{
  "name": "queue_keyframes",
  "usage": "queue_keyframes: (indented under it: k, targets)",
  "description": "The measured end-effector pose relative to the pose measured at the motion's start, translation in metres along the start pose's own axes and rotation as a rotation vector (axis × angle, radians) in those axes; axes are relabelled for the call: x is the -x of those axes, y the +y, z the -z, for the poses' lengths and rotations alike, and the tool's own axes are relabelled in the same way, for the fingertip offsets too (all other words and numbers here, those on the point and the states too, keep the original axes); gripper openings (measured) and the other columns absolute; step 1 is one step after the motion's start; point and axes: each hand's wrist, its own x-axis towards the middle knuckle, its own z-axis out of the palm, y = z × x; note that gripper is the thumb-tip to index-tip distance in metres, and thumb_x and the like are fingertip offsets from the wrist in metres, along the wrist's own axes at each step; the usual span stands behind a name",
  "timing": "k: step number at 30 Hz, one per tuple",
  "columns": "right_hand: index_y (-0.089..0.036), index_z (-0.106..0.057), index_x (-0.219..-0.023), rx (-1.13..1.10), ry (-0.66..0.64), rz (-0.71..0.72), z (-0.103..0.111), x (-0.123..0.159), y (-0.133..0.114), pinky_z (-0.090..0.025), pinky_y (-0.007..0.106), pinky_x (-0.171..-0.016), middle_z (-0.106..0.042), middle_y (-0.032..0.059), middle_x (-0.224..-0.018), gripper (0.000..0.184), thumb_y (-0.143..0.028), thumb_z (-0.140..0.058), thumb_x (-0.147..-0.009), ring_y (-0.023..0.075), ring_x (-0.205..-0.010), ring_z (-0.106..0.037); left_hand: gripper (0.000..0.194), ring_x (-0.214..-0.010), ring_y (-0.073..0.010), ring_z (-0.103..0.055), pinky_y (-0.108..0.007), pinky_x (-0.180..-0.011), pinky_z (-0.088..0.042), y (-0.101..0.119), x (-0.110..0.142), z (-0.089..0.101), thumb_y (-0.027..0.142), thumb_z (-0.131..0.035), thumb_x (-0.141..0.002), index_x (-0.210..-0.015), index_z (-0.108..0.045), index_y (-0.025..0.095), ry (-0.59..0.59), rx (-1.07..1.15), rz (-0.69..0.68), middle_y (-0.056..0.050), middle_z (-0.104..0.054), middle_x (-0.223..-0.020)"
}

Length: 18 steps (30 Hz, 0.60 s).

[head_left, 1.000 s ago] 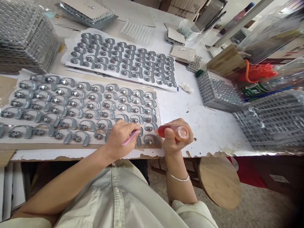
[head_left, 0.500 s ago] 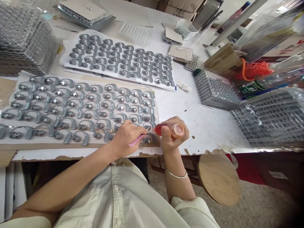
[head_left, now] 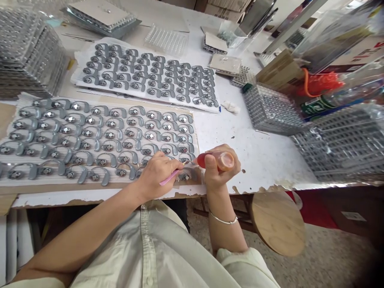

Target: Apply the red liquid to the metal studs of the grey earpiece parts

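My left hand (head_left: 159, 171) is closed round a thin pink-handled brush (head_left: 169, 177), its light tip pointing right. In my right hand (head_left: 223, 166) is a squeeze bottle (head_left: 225, 161) with reddish contents, tilted so its nozzle points left. Brush tip and nozzle are close together over a grey ear-hook piece (head_left: 186, 158) at the near right corner of the front board; I cannot tell whether they touch it. Several rows of similar grey hooks with shiny round parts lie on that ribbed white board (head_left: 87, 180). My left hand hides a few of them.
A second sheet of grey hooks (head_left: 150, 74) lies behind. Stacked clear trays (head_left: 30, 56) stand at the left. More filled trays (head_left: 271, 110), plastic bottles (head_left: 333, 100) and a cardboard box (head_left: 280, 72) crowd the right. A round wooden stool (head_left: 277, 224) stands below the table's torn front edge.
The whole view has shifted slightly, so the boards sit a little further left. Both hands keep their grip on the brush and bottle, with nozzle and brush tip still close together.
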Motion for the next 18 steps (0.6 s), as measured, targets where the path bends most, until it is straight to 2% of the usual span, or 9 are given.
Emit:
queue_keyframes:
  k: [10, 18]
  targets:
    - [-0.02, -0.055, -0.078, -0.022, -0.032, 0.026, -0.0015, 0.0005, -0.0013, -0.042, 0.031, -0.053, -0.056, -0.0003, -0.065, 0.013, -0.026, -0.065, -0.085, 0.0154, -0.058, -0.051, 0.008, -0.073, -0.0169, -0.068, -0.034, -0.078, -0.039, -0.0025, -0.0018, -0.0006, 0.017, -0.054, -0.089, -0.088, -0.062, 0.019, 0.037, 0.066, 0.022, -0.001, -0.074, -0.085]
    - [-0.02, -0.058, -0.081, -0.035, 0.003, 0.01, 0.0007, 0.0034, 0.0006, -0.041, 0.031, -0.052, -0.057, 0.0005, -0.068, 0.015, -0.032, -0.065, -0.085, 0.016, -0.058, -0.052, 0.01, -0.065, -0.0141, -0.058, -0.03, -0.075, -0.039, -0.0014, -0.0033, 0.0019, 0.021, -0.055, -0.09, -0.085, -0.064, 0.02, 0.059, 0.088, 0.07, 0.001, -0.072, -0.078]
